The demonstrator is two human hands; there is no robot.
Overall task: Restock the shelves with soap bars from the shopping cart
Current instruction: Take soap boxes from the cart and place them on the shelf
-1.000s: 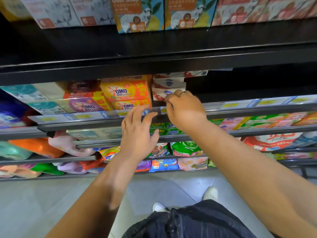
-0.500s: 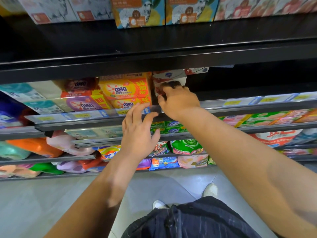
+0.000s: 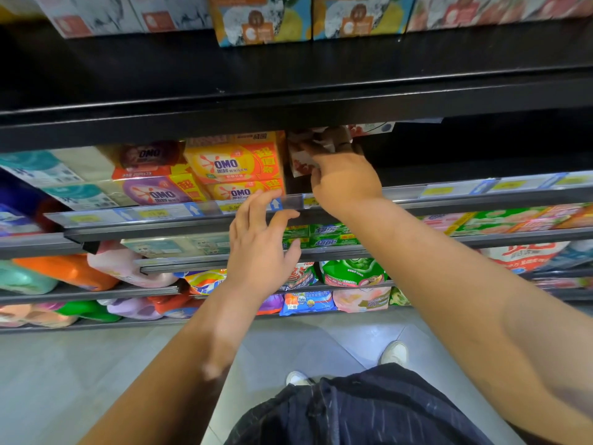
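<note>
Head view: at upper centre, the right hand (image 3: 345, 183) is gripping a white, red-printed soap bar pack (image 3: 300, 162), its curled fingers (image 3: 338, 136) hooking over the pack's top, just right of the orange OMO packs (image 3: 231, 165). The left hand (image 3: 260, 252) is hovering loose-fingered and empty by the price rail (image 3: 160, 215).

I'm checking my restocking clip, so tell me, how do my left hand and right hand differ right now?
The left hand hovers lower, in front of the price rail; the right hand is higher, inside the shelf. The left hand's fingers are spread and hold nothing; the right hand's fingers curl round a white and red soap box. Both hands are bare and raised at the same shelf.
</note>
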